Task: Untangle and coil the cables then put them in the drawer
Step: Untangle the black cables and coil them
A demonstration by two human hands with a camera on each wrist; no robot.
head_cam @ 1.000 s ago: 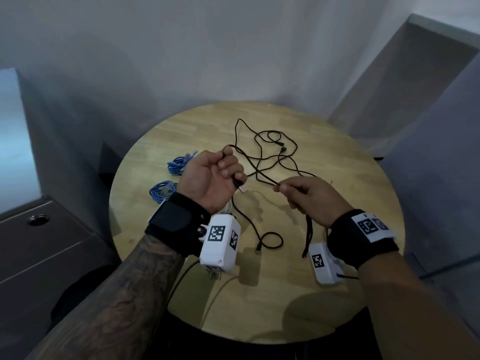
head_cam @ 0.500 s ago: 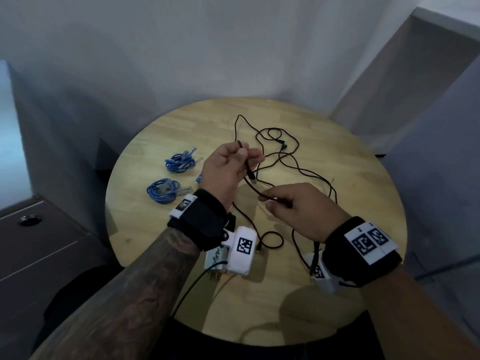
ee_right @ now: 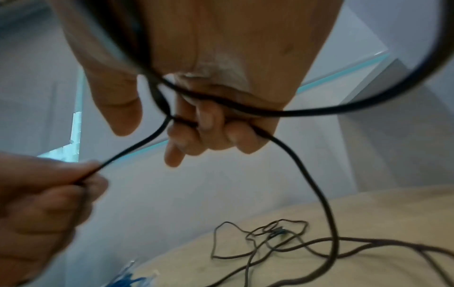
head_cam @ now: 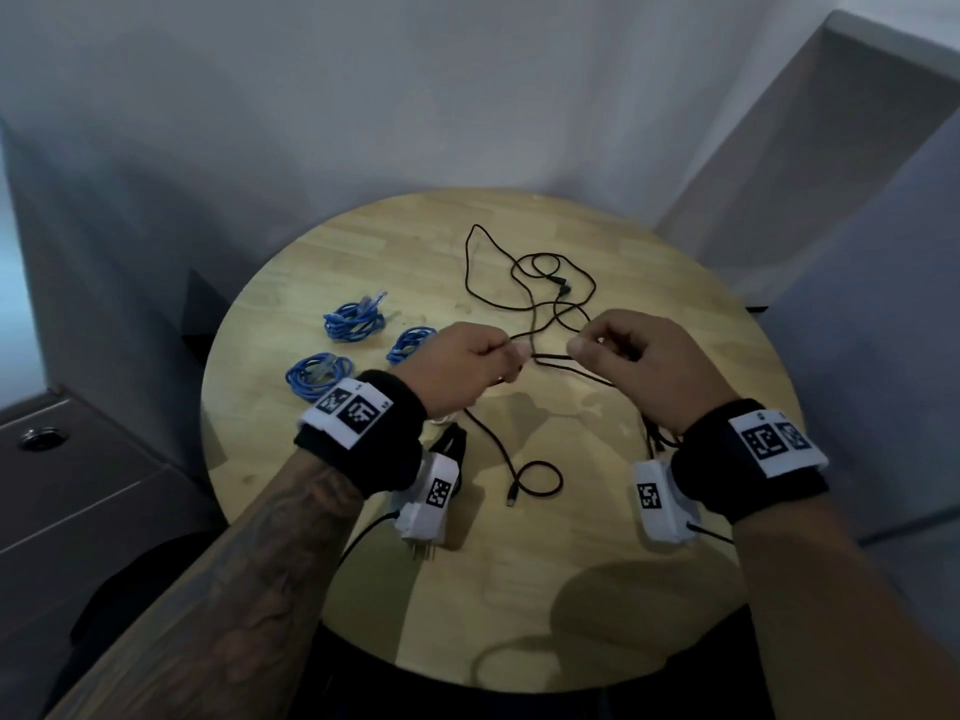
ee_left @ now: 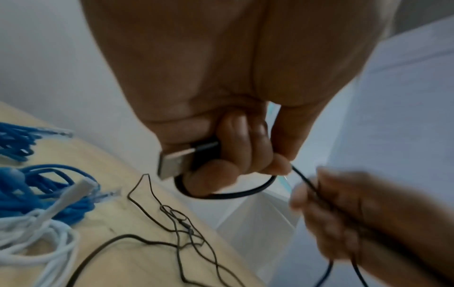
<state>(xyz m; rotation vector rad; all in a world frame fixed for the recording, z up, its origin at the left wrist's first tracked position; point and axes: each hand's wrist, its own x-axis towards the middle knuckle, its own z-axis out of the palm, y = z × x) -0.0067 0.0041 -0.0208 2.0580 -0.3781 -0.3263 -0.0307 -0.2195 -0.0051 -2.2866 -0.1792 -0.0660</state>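
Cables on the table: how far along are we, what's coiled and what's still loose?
Done: three blue cable bundles lie coiled on the round table. In hand: the left hand grips the black cable near its USB plug; the right hand holds a stretch further along. Left: most of it sprawls tangled behind the hands, a white cable lies loose, and nothing shows in a drawer yet.

A round wooden table (head_cam: 649, 589) is holding 3 blue cable coils (head_cam: 355, 320), a white cable (ee_left: 36, 242) and loose black cable (head_cam: 540, 283) lying tangled.
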